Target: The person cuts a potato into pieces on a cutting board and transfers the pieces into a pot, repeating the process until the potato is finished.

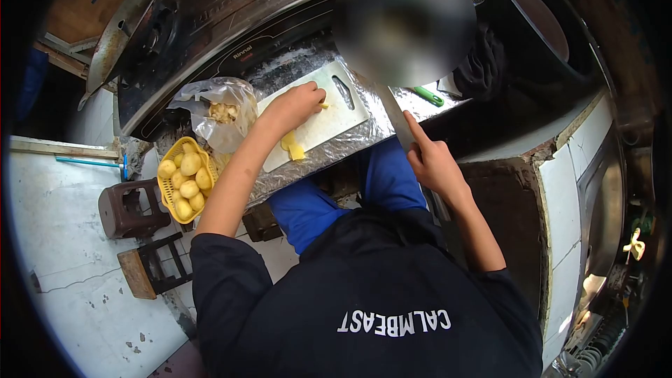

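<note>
My left hand (299, 106) is over the white cutting board (336, 126), its fingers closed on a small piece of potato whose yellow edge shows at the fingertips. On the board, nearer to me, lies a flat cut slab of potato (292, 147). My right hand (437, 166) grips a knife (396, 115) beside the board's right end, with the index finger stretched along the blade. The handle is mostly hidden by the palm. Left of my left forearm, a yellow plastic basket (165, 189) holds several peeled potatoes (189, 187).
A clear plastic bag (203, 98) with pale pieces in it sits left of the board. Right of the board lies a green-handled tool (428, 96), near dark cloth (483, 63). A stove (245, 56) runs behind; a stool (129, 206) stands at left. A round patch at top is blurred.
</note>
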`<state>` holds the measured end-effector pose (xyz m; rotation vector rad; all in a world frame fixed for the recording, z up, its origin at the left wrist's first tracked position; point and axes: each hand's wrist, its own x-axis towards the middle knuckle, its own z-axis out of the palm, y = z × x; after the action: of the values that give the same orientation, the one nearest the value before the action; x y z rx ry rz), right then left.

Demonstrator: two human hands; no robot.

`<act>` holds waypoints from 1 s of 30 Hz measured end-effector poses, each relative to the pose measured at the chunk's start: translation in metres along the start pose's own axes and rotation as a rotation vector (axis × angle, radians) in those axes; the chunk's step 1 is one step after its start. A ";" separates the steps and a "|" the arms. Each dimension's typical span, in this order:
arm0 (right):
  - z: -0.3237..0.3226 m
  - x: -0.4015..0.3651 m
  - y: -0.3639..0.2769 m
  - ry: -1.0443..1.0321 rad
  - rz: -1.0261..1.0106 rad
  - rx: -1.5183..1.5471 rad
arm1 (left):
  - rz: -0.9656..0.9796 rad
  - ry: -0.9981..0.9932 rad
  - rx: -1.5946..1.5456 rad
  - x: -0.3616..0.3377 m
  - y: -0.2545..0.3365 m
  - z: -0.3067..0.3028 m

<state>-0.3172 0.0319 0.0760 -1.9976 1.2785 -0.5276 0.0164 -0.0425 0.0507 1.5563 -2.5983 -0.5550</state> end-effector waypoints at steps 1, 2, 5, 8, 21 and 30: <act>0.000 -0.001 0.002 -0.014 0.019 -0.011 | -0.003 0.008 0.028 -0.001 0.001 0.001; 0.000 -0.001 0.002 -0.028 0.037 -0.020 | -0.001 0.005 0.034 -0.002 0.002 0.001; -0.005 -0.005 0.000 -0.044 0.074 -0.018 | -0.042 0.026 0.090 -0.005 0.004 0.005; -0.006 -0.007 0.004 -0.039 0.052 -0.009 | -0.041 0.038 0.083 -0.006 0.006 0.006; -0.004 -0.006 0.003 -0.066 0.105 0.037 | 0.044 0.362 0.131 -0.026 0.021 0.034; 0.006 -0.004 0.019 -0.108 0.127 0.002 | -0.097 0.290 0.231 -0.014 0.029 0.041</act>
<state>-0.3268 0.0323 0.0586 -1.9015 1.3263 -0.3557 -0.0109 -0.0069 0.0243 1.6875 -2.4439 -0.0259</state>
